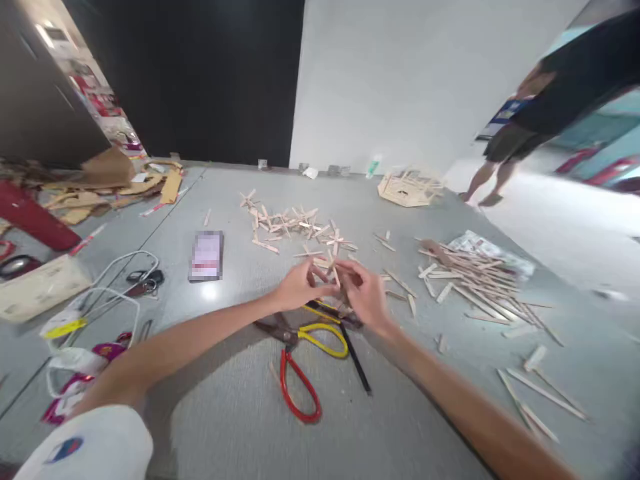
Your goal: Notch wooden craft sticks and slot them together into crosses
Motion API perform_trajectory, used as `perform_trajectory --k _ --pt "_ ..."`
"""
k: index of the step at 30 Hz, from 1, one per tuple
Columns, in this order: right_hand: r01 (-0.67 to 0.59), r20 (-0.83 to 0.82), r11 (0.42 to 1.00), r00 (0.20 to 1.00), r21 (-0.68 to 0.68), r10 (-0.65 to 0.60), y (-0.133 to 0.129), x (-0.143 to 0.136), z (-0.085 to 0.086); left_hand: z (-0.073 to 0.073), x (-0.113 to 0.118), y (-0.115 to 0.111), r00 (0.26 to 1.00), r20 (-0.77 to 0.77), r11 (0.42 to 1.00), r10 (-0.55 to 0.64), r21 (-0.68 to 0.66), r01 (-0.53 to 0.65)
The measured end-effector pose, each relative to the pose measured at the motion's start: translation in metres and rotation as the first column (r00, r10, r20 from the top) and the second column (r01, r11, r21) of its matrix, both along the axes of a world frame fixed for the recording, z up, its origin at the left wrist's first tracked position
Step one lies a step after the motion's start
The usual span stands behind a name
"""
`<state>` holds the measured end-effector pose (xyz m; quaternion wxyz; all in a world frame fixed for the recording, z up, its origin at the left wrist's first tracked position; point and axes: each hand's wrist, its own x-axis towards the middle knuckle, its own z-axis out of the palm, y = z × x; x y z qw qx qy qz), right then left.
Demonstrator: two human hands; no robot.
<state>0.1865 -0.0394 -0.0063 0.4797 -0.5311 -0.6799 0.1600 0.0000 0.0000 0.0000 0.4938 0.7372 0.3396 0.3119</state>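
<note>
The left hand (299,285) and right hand (364,293) meet over the middle of the grey surface (230,427), fingertips pinched together on a small piece of wooden sticks (331,272). Each grip is closed on that piece from its own side, though motion blur hides how the sticks cross.

To do this joining well, I judge the left grip should stay the steady anchor while the right makes the small adjustments, both held low over the surface so a slipped stick falls close.

Well to the left of the grips lie a phone (206,255), keys (145,280) and white cables (107,293). Just beneath and toward the person are the scissors (300,360), red and yellow handled, with a black rod (356,363) beside them; the wrists sit close above these, so pulling back needs care. Beyond the grips lies a scatter of finished stick crosses (285,223). To the right is a pile of loose sticks (475,280), with more near the right forearm. Open room lies mostly near the left forearm. A person (545,100) stands far right, well apart.
</note>
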Motion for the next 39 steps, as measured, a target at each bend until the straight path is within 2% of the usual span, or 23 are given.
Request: perform_trajectory --k 4,7,12,18,28,39 --pt "0.015 0.018 1.000 1.000 -0.012 -0.015 -0.020 0.001 -0.004 -0.004 0.002 -0.007 0.999 -0.041 1.000 -0.027 -0.004 0.027" --pt "0.024 0.066 0.999 0.997 0.039 -0.026 -0.025 0.004 -0.004 -0.003 0.004 -0.008 0.999 -0.029 0.999 -0.040 0.017 0.040" --pt "0.009 0.147 0.988 0.989 0.157 -0.033 -0.016 0.011 -0.004 -0.005 0.006 -0.002 0.999 0.009 0.998 -0.035 0.062 0.034" --pt "-0.031 0.214 0.979 0.977 0.201 -0.013 -0.009 0.012 -0.010 -0.005 0.002 0.008 0.997 0.061 0.995 -0.044 0.093 0.038" --pt "-0.049 0.244 0.984 0.970 0.172 0.006 -0.015 0.014 -0.023 -0.001 -0.003 0.005 0.993 0.010 0.993 -0.119 -0.024 0.119" --pt "-0.063 0.235 0.992 0.971 0.113 0.035 -0.022 0.013 -0.014 -0.003 0.000 0.003 0.990 0.018 0.989 -0.138 -0.059 0.139"
